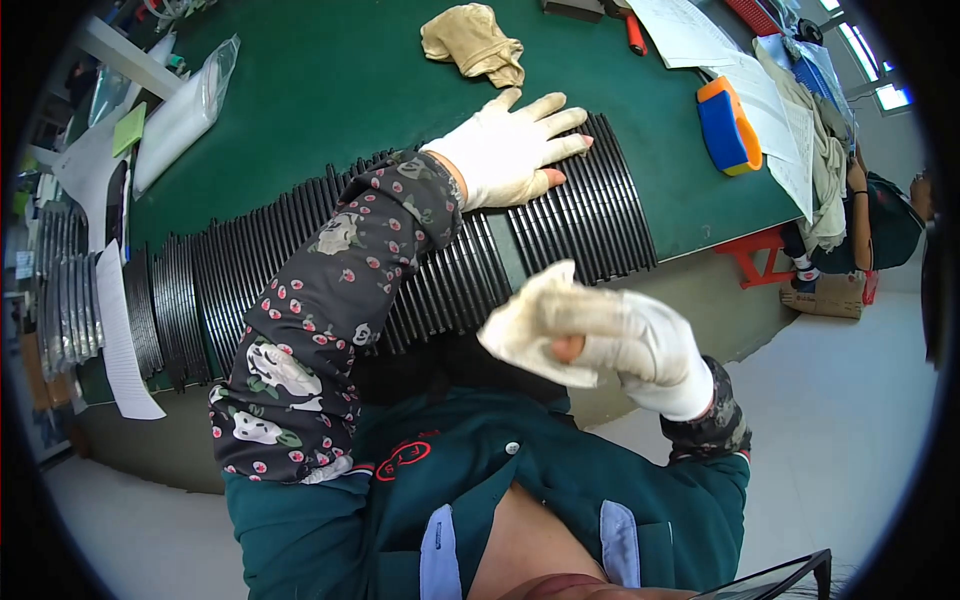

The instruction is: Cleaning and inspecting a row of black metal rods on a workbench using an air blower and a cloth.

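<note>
A long row of slim black rods point(440, 290) lies side by side across the green table point(350, 60), with a gap near its right part. My left hand point(510, 150), in a white glove with bare fingertips showing, rests flat with fingers spread on the far ends of the right-hand rods. In front of the table edge, my right hand point(640, 345), also gloved, is closed round a crumpled off-white cloth point(535, 325). The cloth hangs near the near ends of the rods; whether it touches them I cannot tell.
A tan crumpled cloth point(472, 45) lies beyond my left hand. To the right are an orange and blue holder point(728, 125), paper sheets point(765, 100) and a red stool point(755, 258). A clear plastic bag point(190, 115) sits at the left. Another person point(885, 225) is at the far right.
</note>
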Demonstrator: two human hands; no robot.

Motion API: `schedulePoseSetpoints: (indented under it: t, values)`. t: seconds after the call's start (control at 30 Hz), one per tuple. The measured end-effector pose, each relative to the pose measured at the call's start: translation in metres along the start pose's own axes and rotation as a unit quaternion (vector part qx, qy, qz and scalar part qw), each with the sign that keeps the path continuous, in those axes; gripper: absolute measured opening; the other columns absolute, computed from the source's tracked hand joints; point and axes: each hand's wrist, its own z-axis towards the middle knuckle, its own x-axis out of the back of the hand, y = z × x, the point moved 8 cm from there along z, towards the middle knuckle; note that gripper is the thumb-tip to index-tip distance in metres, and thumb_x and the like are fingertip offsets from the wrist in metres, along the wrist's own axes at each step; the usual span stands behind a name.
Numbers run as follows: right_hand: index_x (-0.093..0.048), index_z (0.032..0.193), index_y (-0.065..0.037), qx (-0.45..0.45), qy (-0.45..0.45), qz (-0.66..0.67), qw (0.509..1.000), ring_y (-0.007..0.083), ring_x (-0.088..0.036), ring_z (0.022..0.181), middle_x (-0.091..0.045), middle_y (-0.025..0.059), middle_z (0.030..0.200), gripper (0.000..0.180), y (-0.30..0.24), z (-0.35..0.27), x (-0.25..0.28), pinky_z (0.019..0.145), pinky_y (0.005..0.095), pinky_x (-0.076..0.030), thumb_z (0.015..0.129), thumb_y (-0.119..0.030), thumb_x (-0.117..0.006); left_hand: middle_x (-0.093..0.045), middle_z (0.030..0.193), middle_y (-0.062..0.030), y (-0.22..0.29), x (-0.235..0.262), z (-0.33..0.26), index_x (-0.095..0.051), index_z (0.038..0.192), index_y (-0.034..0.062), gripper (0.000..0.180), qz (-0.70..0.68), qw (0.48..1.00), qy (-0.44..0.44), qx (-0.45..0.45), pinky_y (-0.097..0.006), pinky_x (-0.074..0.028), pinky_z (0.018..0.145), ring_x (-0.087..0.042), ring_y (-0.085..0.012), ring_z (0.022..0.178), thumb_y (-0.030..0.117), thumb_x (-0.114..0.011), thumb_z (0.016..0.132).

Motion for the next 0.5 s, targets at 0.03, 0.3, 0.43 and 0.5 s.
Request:
schedulePoseSetpoints:
  t: [0.03, 0.3, 0.43, 0.5]
  values:
    - [-0.063, 0.107, -0.004, 0.013, 0.023, -0.029, 0.999, 0.0330, -0.063, 0.106, -0.063, 0.0131, 0.117, 0.036, 0.003, 0.013, 0.001, 0.081, 0.0391, -0.054, 0.071, 0.002, -0.064, -0.037, 0.149, -0.0082, 0.000, 0.000, 0.001, -0.044, 0.140, 0.0146, 0.052, 0.001, 1.000, 0.008, -0.001, -0.050, -0.032, 0.109, -0.033, -0.0275, 0.140, 0.033, -0.052, 0.093]
    - [-0.060, 0.103, -0.003, 0.050, -0.205, -0.143, 0.967, 0.0289, -0.060, 0.108, -0.059, 0.0144, 0.115, 0.022, 0.004, 0.003, -0.070, 0.089, 0.0362, -0.050, 0.084, -0.013, -0.056, -0.036, 0.150, -0.0070, 0.002, 0.000, 0.009, -0.045, 0.140, 0.0161, 0.050, -0.022, 0.999, -0.020, 0.021, -0.049, -0.033, 0.109, -0.033, -0.0256, 0.139, 0.035, -0.052, 0.093]
    - [-0.061, 0.097, -0.006, -0.059, -0.203, 0.054, 0.976, 0.0300, -0.063, 0.102, -0.063, 0.0100, 0.110, 0.023, 0.000, -0.021, -0.054, 0.080, 0.0361, -0.053, 0.075, 0.000, -0.058, -0.033, 0.152, -0.0088, 0.000, 0.003, 0.008, -0.041, 0.143, 0.0152, 0.055, -0.024, 0.999, -0.037, 0.029, -0.048, -0.032, 0.111, -0.030, -0.0269, 0.141, 0.035, -0.054, 0.093]
    - [-0.062, 0.097, -0.005, -0.116, -0.120, 0.116, 0.979, 0.0311, -0.064, 0.103, -0.065, 0.0106, 0.110, 0.040, 0.004, -0.008, -0.028, 0.080, 0.0378, -0.054, 0.062, 0.013, -0.059, -0.032, 0.152, -0.0099, -0.007, 0.012, 0.001, -0.039, 0.143, 0.0144, 0.056, -0.047, 0.998, 0.017, 0.039, -0.047, -0.032, 0.111, -0.029, -0.0282, 0.141, 0.033, -0.054, 0.093]
